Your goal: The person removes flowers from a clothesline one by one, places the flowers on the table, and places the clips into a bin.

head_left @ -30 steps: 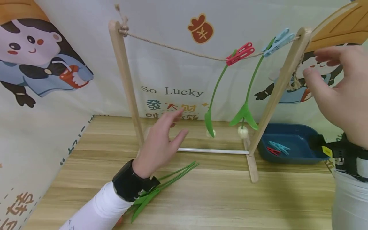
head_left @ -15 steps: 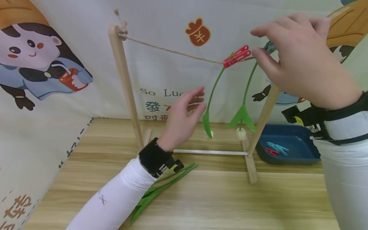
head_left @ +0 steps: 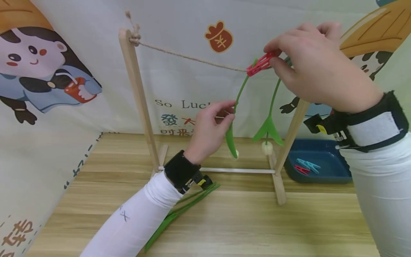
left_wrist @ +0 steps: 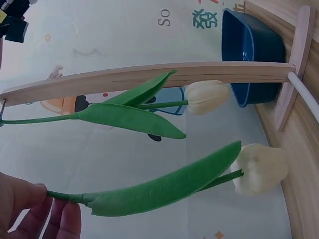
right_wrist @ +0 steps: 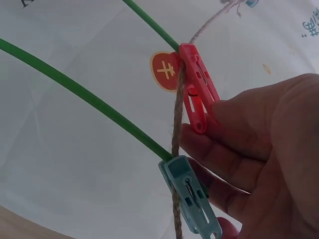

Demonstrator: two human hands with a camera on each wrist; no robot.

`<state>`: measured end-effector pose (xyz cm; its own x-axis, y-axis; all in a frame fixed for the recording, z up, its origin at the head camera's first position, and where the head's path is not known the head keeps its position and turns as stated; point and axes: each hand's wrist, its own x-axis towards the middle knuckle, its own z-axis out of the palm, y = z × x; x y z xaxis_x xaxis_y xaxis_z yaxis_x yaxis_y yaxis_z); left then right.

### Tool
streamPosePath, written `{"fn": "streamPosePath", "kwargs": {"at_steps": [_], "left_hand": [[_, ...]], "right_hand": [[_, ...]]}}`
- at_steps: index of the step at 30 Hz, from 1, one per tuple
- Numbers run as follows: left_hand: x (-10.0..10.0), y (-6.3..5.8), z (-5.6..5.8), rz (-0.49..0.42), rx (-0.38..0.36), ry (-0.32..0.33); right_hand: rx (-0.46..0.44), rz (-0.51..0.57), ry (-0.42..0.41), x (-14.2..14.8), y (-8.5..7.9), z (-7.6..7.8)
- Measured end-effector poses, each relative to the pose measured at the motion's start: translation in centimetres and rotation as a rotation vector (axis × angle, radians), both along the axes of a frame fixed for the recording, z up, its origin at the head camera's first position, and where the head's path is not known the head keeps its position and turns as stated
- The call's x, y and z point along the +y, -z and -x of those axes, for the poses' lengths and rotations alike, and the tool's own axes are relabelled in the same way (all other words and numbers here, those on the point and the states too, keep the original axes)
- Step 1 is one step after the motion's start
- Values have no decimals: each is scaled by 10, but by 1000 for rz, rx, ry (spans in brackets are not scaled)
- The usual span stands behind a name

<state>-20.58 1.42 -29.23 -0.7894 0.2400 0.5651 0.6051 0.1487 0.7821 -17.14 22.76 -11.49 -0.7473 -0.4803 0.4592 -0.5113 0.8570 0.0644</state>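
My right hand pinches the handles of a red clothespin, which clips a flower stem to a rope. With thumb and fingers my left hand holds the stem of that same flower, a white artificial tulip hanging head down with a green leaf. Beside it a second white tulip hangs from a light blue clothespin, close to the right hand's lower fingers. In the head view the blue clothespin is mostly hidden behind the right hand.
The rope runs between two wooden posts joined low down by a white rod. Green stems and leaves lie on the wooden table under the left forearm. A dark blue tray at the right holds blue and red clothespins.
My right hand has come in leftward from beside the right post and taken hold of the red clothespin. The left hand has moved up and right to the tulip's stem and grasped it.
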Motion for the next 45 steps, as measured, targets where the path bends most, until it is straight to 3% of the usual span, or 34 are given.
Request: {"fn": "streamPosePath", "kwargs": {"at_steps": [12,22,28,34,37,45], "left_hand": [[-2,0,-2,16,20,-11],[-6,2,-6,24,39,-8],[-12,4,-11,25,53,-10],[-21,6,-20,57,58,-36],[-27,8,-26,63,69,-35],[-48,10,-45,125,107,-57]], "right_hand": [[105,31,-39,-4,1,-5],[189,71,-14,-1,1,-10],[205,118,-5,1,2,-13],[266,126,-62,8,7,-18],[253,127,-78,12,10,-23],[98,122,-58,29,25,-46]]}}
